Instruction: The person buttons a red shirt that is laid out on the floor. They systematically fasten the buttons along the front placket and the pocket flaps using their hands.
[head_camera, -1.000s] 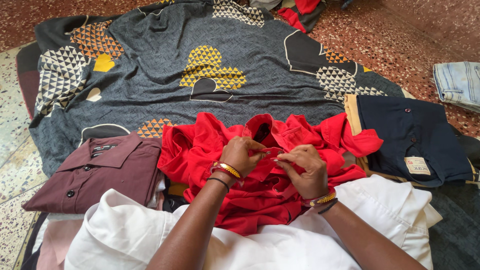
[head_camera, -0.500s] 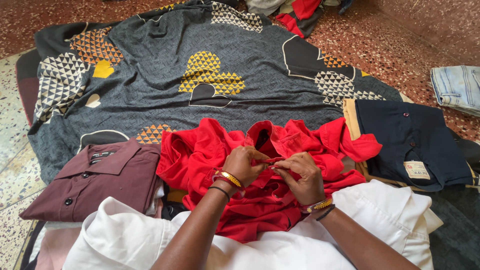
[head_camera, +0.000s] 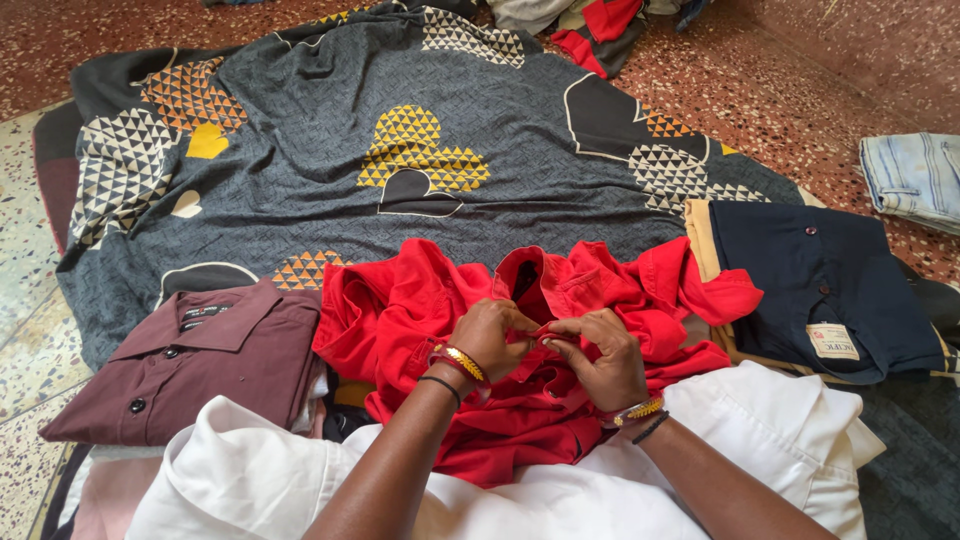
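Red shirt (head_camera: 420, 300), both hands (head_camera: 545, 345) pinching its placket

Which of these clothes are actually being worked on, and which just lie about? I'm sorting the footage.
In hand:
red shirt, pinched at its front by the left hand and right hand

Lying about:
maroon shirt, folded
navy shirt, folded
white shirt
jeans
patterned sheet
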